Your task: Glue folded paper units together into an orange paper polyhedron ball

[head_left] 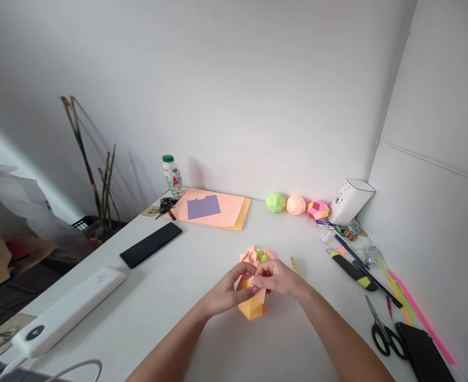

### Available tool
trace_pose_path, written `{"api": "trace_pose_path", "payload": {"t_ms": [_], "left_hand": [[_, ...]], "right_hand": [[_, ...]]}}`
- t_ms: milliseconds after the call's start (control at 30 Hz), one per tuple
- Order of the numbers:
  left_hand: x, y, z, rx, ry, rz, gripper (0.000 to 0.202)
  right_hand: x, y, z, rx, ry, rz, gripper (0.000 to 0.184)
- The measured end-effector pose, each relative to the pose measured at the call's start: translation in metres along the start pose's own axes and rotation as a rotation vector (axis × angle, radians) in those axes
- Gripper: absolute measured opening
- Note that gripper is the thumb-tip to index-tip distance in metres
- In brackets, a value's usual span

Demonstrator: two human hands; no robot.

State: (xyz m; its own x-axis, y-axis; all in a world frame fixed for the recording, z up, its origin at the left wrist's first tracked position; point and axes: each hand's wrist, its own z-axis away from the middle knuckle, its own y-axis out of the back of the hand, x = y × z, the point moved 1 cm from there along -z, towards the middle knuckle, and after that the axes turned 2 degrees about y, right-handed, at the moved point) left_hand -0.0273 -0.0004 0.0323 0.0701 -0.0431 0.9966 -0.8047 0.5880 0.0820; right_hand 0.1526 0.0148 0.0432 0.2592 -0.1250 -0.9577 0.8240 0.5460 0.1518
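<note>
My left hand (226, 291) and my right hand (278, 278) meet over the middle of the white table (170, 297). Both are closed on an orange folded-paper model (252, 306), with a pale pink paper piece pinched between the fingertips. Just beyond the fingers lies a small pile of folded pink and green paper pieces (257, 255) on the table.
A black phone (150, 244), white power bank (69, 310), keys (164, 206) and bottle (172, 176) lie left. Orange and purple sheets (214, 209) sit at the back. Three paper balls (295, 205) and a white box (349, 200) stand by the wall. Scissors (381, 331), pens and paper strips lie right.
</note>
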Motion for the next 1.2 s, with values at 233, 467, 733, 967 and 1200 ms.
{"api": "trace_pose_path", "payload": {"t_ms": [233,467,733,967,1200], "left_hand": [[-0.016,-0.002,-0.003,0.023,0.122,-0.016,0.025],[-0.017,-0.005,-0.007,-0.033,0.186,0.149,0.025],[-0.013,-0.005,-0.006,-0.035,0.205,0.289,0.031],[-0.021,-0.008,-0.007,-0.048,0.258,0.239,0.030],[-0.024,-0.014,-0.008,-0.089,0.243,0.309,0.032]], "right_hand": [[0.005,0.005,-0.002,0.038,-0.003,-0.024,0.027],[0.000,0.007,0.003,0.075,0.020,0.122,0.026],[-0.009,0.054,0.011,0.532,-0.357,0.954,0.033],[0.018,0.070,-0.005,0.495,-0.456,0.846,0.034],[0.001,0.074,0.000,0.473,-0.183,0.463,0.037]]}}
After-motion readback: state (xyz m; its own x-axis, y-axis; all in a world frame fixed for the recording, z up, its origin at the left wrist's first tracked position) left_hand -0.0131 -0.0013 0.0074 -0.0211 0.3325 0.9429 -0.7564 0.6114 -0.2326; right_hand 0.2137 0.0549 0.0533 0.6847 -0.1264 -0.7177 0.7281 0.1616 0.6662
